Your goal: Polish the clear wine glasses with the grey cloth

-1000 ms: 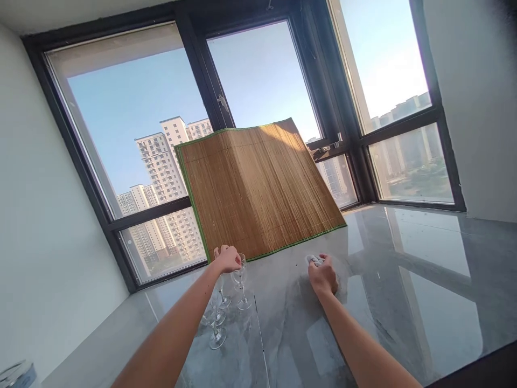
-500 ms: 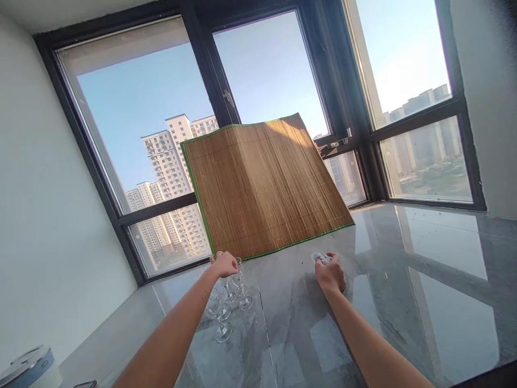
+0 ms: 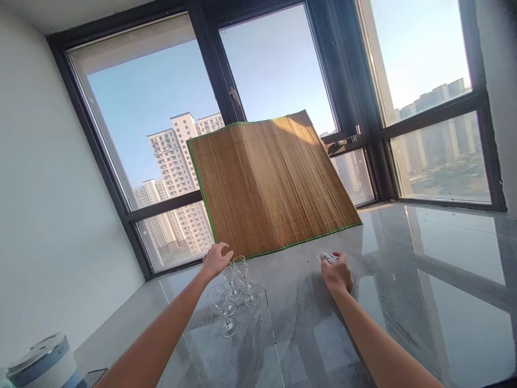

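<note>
My left hand (image 3: 218, 260) hovers just left of the rims of a small group of stemmed glasses, its fingers curved and apart with nothing visible in them. Several clear glasses stand upright close together; the nearest glass (image 3: 221, 302) is in front, and another glass (image 3: 243, 272) stands behind it to the right. A crumpled white cloth (image 3: 328, 258) is held in my right hand (image 3: 338, 272), which rests low over the grey marble-look surface (image 3: 299, 307). Behind both hands, a brown slatted bamboo mat (image 3: 270, 183) with green edging leans up against the window.
A white and blue lidded container (image 3: 44, 362) stands at the lower left, with a dark-edged flat object (image 3: 95, 377) beside it. Dark window frames (image 3: 383, 161) surround the back of the ledge. A white wall (image 3: 44, 188) closes off the left side.
My left hand has drawn away from the glasses to the left, and its fingers have spread. My right hand keeps the cloth in nearly the same place. The view has shifted slightly.
</note>
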The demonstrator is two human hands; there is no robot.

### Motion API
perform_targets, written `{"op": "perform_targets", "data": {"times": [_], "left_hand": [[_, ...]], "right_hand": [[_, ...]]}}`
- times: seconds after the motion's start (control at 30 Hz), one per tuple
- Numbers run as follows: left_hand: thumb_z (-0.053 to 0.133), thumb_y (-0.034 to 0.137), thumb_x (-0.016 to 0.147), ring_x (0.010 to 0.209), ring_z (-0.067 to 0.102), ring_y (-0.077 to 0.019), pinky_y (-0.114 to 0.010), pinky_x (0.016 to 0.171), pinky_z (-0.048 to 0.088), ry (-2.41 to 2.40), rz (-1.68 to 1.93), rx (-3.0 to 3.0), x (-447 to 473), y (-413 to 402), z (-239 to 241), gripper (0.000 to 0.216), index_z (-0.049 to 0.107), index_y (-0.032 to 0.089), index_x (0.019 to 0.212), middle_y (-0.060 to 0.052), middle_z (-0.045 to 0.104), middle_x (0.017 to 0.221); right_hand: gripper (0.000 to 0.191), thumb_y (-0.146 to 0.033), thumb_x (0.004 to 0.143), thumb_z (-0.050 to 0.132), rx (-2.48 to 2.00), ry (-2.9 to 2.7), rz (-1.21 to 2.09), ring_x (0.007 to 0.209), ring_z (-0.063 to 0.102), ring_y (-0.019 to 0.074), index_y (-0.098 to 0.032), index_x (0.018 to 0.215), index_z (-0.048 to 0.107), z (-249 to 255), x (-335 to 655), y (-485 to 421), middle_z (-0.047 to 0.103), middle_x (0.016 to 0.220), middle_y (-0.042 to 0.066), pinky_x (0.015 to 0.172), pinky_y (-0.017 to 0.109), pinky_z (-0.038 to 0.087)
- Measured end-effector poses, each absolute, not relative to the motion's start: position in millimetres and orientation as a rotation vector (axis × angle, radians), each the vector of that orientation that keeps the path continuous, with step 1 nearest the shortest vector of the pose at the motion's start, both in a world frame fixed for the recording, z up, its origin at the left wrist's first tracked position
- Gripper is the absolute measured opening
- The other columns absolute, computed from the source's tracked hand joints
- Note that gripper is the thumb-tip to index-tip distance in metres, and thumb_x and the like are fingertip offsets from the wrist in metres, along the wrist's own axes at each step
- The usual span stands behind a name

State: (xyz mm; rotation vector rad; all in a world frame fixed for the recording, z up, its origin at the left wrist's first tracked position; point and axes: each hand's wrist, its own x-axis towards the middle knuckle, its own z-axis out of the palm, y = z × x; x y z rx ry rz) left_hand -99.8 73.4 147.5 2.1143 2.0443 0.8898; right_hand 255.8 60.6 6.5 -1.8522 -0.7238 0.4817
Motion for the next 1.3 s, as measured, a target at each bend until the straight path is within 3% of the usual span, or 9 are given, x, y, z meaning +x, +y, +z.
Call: {"op": "perform_targets", "data": {"times": [0.13, 0.23, 0.37, 0.6, 1.07, 1.3], "left_hand": [[0.043, 0.056, 0.086, 0.129, 0.046, -0.0286, -0.04, 0.103, 0.037, 1.963, 0.997, 1.85, -126, 60, 130, 0.062, 0.046, 0.016, 0.133, -0.019, 0.047, 0.142], [0.035, 0.059, 0.089, 0.135, 0.041, -0.0279, -0.044, 0.104, 0.038, 1.792, 0.949, 1.728, -139, 48, 118, 0.062, 0.043, 0.022, 0.138, -0.014, 0.039, 0.15], [0.036, 0.061, 0.088, 0.144, 0.026, -0.0252, -0.049, 0.111, 0.029, 1.584, 0.891, 1.648, -144, 40, 112, 0.058, 0.044, 0.032, 0.138, -0.003, 0.027, 0.157], [0.024, 0.069, 0.088, 0.145, 0.022, -0.0275, -0.056, 0.114, 0.019, 1.497, 0.824, 1.507, -142, 46, 106, 0.073, 0.028, 0.028, 0.148, -0.007, 0.015, 0.16], [0.022, 0.071, 0.087, 0.145, 0.022, -0.0275, -0.051, 0.114, 0.022, 1.61, 0.878, 1.475, -132, 53, 103, 0.077, 0.022, 0.026, 0.15, -0.009, 0.017, 0.16], [0.027, 0.067, 0.088, 0.14, 0.035, -0.025, -0.043, 0.107, 0.034, 1.68, 0.951, 1.438, -134, 45, 110, 0.068, 0.034, 0.029, 0.144, -0.01, 0.031, 0.155]], "right_hand": [[0.045, -0.042, 0.083, 0.047, -1.861, -0.732, 0.484, 0.096, 0.064, 0.0316, -0.025, 0.124, 0.047, 6, 256, 60, 0.067, 0.102, 0.011, 0.078, 0.041, 0.048], [0.044, -0.042, 0.083, 0.047, -1.865, -0.743, 0.479, 0.095, 0.065, 0.0317, -0.025, 0.124, 0.046, 7, 255, 59, 0.067, 0.102, 0.011, 0.078, 0.042, 0.049], [0.044, -0.041, 0.083, 0.047, -1.869, -0.754, 0.473, 0.094, 0.065, 0.0313, -0.025, 0.123, 0.047, 8, 255, 58, 0.067, 0.101, 0.011, 0.078, 0.042, 0.049], [0.044, -0.041, 0.083, 0.047, -1.882, -0.756, 0.465, 0.095, 0.065, 0.0312, -0.025, 0.123, 0.046, 5, 255, 61, 0.066, 0.101, 0.011, 0.079, 0.043, 0.05], [0.043, -0.042, 0.083, 0.047, -1.868, -0.76, 0.476, 0.089, 0.065, 0.0311, -0.025, 0.123, 0.046, 5, 255, 62, 0.067, 0.098, 0.011, 0.075, 0.043, 0.05], [0.044, -0.043, 0.083, 0.047, -1.862, -0.766, 0.469, 0.089, 0.065, 0.0314, -0.025, 0.123, 0.046, 4, 255, 61, 0.067, 0.099, 0.011, 0.075, 0.043, 0.05]]}}
